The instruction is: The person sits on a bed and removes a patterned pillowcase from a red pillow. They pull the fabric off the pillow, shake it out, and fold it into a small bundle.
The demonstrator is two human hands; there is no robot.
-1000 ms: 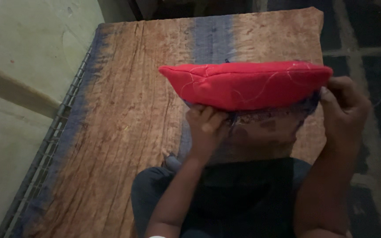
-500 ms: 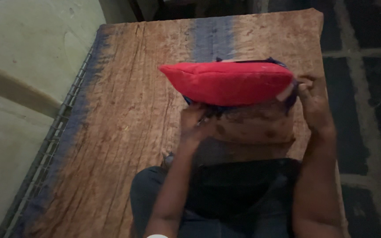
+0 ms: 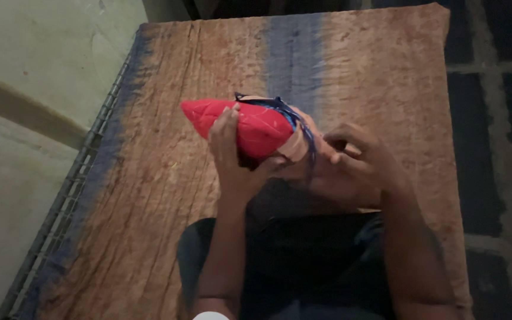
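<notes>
Left hand [image 3: 232, 151], wrist raised, grip clamped around the red cushion [image 3: 238, 124]; right hand [image 3: 357, 157] pinches its blue-edged cover [image 3: 294, 133] above the bed [image 3: 167, 195].

Bed [image 3: 167, 195] fills most of the view, covered by a crinkled rust-brown sheet [image 3: 374, 77] with a blue-grey band [image 3: 294, 53] running lengthwise up the middle and a similar blue-grey fade along the left edge. A metal grid frame [image 3: 72, 195] shows beneath that left edge, set close against a pale wall [image 3: 37, 65]; dark tiled floor [image 3: 499, 118] lies off the right side. The person's legs in dark trousers [image 3: 280, 261] rest on the near end of the sheet, and nothing else can be made out lying on it in the dim light.
</notes>
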